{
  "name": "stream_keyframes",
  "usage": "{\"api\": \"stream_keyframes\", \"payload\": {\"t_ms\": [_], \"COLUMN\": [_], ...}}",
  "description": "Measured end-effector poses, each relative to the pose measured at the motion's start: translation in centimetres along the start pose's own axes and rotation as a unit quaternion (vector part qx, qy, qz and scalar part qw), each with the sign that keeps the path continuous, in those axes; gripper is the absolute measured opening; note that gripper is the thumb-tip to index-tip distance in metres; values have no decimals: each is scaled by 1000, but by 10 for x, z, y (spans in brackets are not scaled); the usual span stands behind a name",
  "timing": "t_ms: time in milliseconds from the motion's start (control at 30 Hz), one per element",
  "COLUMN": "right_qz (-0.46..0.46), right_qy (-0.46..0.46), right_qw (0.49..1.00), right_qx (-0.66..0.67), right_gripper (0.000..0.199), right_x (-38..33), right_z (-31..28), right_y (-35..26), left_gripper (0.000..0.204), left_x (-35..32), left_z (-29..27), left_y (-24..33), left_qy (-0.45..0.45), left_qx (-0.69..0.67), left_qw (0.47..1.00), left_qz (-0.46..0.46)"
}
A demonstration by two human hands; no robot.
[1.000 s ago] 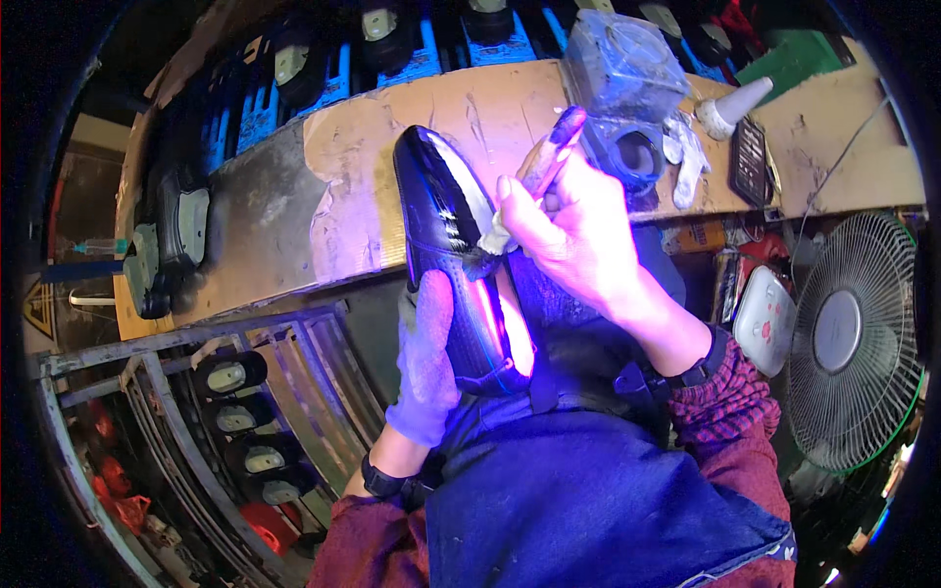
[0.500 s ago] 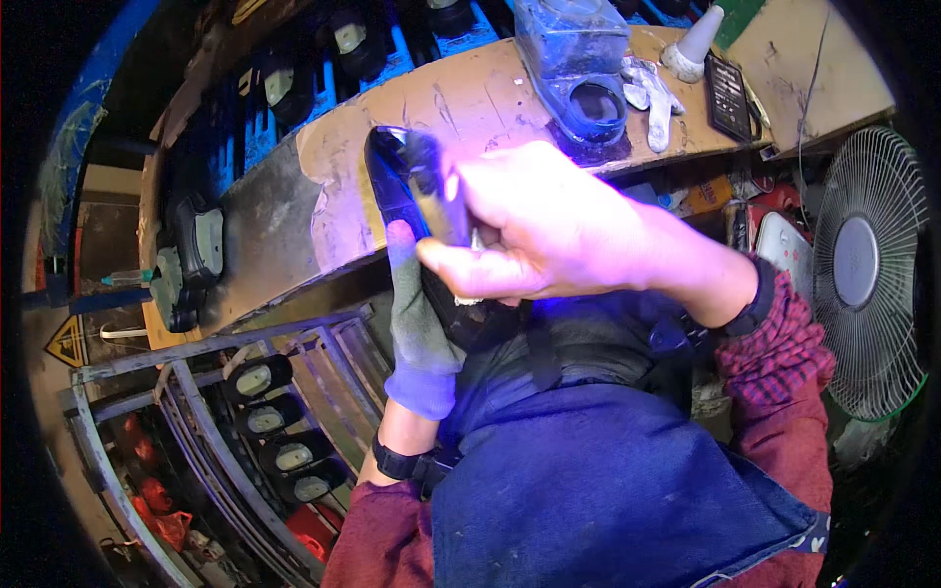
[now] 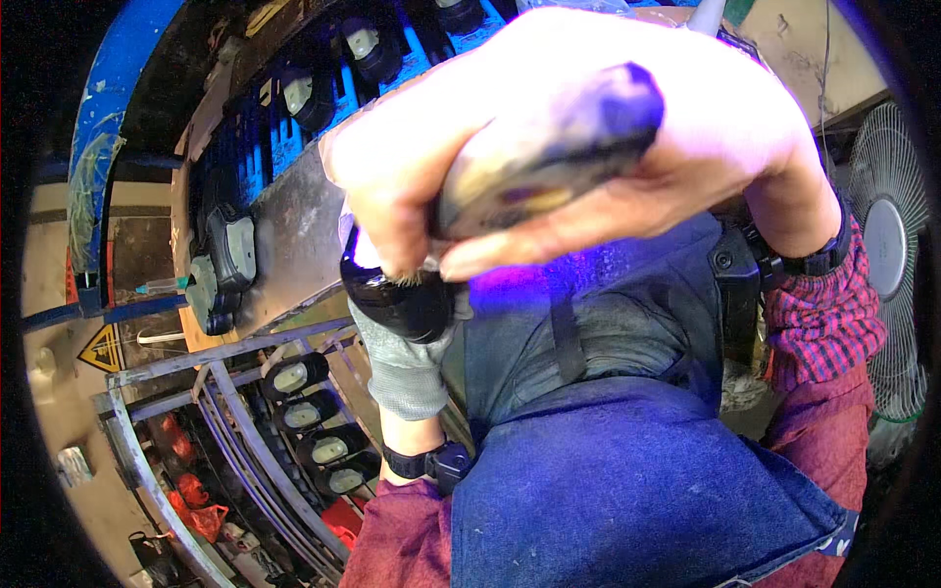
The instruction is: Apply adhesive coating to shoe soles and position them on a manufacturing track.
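My right hand [image 3: 588, 147] fills view, blurred, too close. Brush [image 3: 544, 162] in my grip blurred; bristle end barely shows. Black shoe [image 3: 402, 299] mostly hidden behind right hand. My gloved left hand [image 3: 407, 367] partly covered by shoe. Worktop [image 3: 294, 235] far edge blocked. Fan [image 3: 887, 255] cut by right edge.

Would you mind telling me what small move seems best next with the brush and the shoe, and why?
Probably lower the right hand away from the camera. It holds the brush so close that it hides most of the black shoe in the gloved left hand, so the bristles cannot be guided.
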State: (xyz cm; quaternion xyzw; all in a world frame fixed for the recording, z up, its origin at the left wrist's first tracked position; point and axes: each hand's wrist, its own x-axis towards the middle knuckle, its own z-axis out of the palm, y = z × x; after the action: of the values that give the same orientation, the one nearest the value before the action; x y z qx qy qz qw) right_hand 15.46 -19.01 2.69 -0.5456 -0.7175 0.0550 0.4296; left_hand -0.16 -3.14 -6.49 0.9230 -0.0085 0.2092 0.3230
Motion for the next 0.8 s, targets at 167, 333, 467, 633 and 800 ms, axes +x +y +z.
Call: {"api": "stream_keyframes", "payload": {"t_ms": [167, 333, 467, 633, 800], "right_qz": [30, 39, 229, 363, 394], "right_qy": [51, 155, 300, 293, 349], "right_qw": [997, 976, 901, 836, 805], "right_qx": [39, 150, 216, 288, 272], "right_gripper": [21, 18, 21, 21, 19], "right_x": [-18, -11, -10, -34, -24], "right_z": [-4, 8, 31, 65, 74], "right_y": [28, 38, -4, -3, 10], "left_gripper": [27, 33, 37, 44, 44], "left_x": [-2, -9, 3, -16, -29], "left_z": [9, 7, 4, 10, 10], "left_y": [-12, -14, -3, 7, 0], "left_qy": [-8, 3, 51, 47, 80], "left_qx": [162, -272, -320, -720, -635], "left_qw": [987, 932, 938, 608, 697], "left_qz": [-18, -240, -124, -330, -323]}}
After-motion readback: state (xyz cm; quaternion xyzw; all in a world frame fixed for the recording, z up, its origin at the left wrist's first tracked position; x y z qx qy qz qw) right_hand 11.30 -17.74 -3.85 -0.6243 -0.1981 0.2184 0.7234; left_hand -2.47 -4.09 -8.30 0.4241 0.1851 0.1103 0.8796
